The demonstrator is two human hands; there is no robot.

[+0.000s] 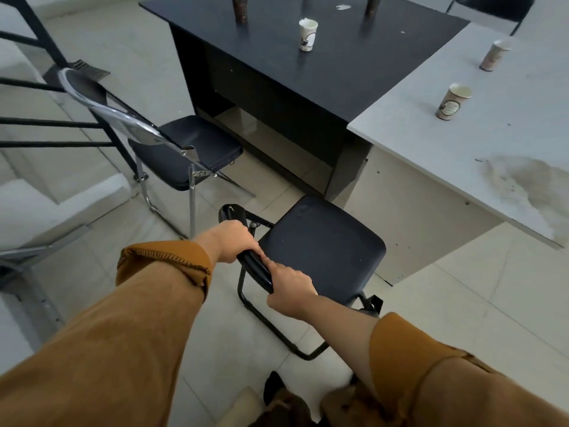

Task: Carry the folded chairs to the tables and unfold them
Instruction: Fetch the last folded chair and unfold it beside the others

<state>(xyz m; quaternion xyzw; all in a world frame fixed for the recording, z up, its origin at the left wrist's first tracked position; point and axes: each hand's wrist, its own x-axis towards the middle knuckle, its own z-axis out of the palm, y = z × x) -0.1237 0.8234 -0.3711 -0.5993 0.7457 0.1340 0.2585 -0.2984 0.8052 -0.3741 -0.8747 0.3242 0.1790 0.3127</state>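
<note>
Mustard-brown sleeves run in from the lower corners of the frame, both arms stretched forward and down to meet at the centre. The left hand [234,241] lies knuckles up, fingers curled over the top edge of the backrest [257,269] of a black folding chair [320,251]. The right hand [291,292] sits just below and to the right of it on the same edge, fingers wrapped round the rail, its thumb nearly touching the left hand's fingers. Both hands have a closed hold on the backrest.

This chair stands at the middle of the frame with its seat down and flat, its black tube frame resting on the pale floor tiles [462,303]. The front of the seat is close to the corner where a dark table [308,81] meets a pale grey table [446,143]. A second chair [197,149], with a chrome frame, stands open in the left half of the frame, beside the dark table. A white paper cup [308,35] stands on the dark table; two more cups [454,101] stand on the grey one.
</note>
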